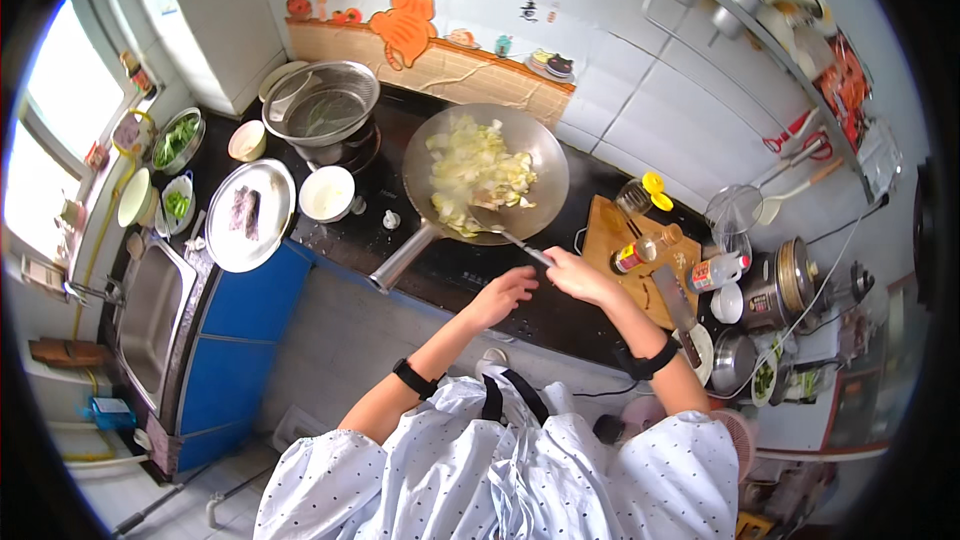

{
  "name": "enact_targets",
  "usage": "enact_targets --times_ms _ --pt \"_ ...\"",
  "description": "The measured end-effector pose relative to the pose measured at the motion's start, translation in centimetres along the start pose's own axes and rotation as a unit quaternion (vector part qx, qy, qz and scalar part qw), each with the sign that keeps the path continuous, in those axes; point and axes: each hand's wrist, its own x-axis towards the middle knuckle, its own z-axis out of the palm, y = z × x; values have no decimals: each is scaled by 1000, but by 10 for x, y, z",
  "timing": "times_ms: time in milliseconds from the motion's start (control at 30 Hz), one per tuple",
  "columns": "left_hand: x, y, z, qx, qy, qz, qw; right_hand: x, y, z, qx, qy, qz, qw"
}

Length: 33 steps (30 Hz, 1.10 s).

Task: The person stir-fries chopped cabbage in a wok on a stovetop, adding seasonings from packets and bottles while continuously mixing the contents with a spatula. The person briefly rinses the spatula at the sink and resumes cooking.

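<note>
My right hand (579,275) grips the handle of a metal spatula (525,246), whose head lies among the food at the wok's near edge. Chopped pale green and yellow cabbage-like leaves (480,165) fill much of the steel wok (551,187), and light steam hangs over them. The wok rests on the black cooktop, its long metal handle (405,255) pointing toward me and to the left. My left hand (508,292) hovers empty in front of the wok, near my right hand, with its fingers slightly bent and apart.
Right of the wok, a wooden cutting board (600,229) bears a sauce bottle (646,249) and a cleaver (677,307). Leftward stand a steel strainer basin (371,90), a white bowl (327,193) and a metal plate (217,240) with dark meat-like pieces. A sink (146,330) is at far left.
</note>
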Motion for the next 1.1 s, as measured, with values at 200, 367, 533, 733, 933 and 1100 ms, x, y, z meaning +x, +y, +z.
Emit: enact_targets --times_ms 200,367,533,733,933,1100 --pt "-109 -34 -83 -55 -35 -49 997 17 -67 -111 -217 -51 -70 972" --pt "-230 -142 -155 -97 234 -133 958 60 -128 -138 -166 -231 101 953" --pt "-338 -222 -166 -174 411 -191 874 111 -137 -68 -148 -122 87 978" --pt "-374 -250 -145 -214 498 -239 805 110 -109 -75 62 -50 146 986" --pt "-342 -259 -127 -235 507 -248 791 46 -82 -131 -118 -26 41 992" --pt "-310 -260 -124 -235 492 -248 801 39 -89 -125 -464 65 6 883"
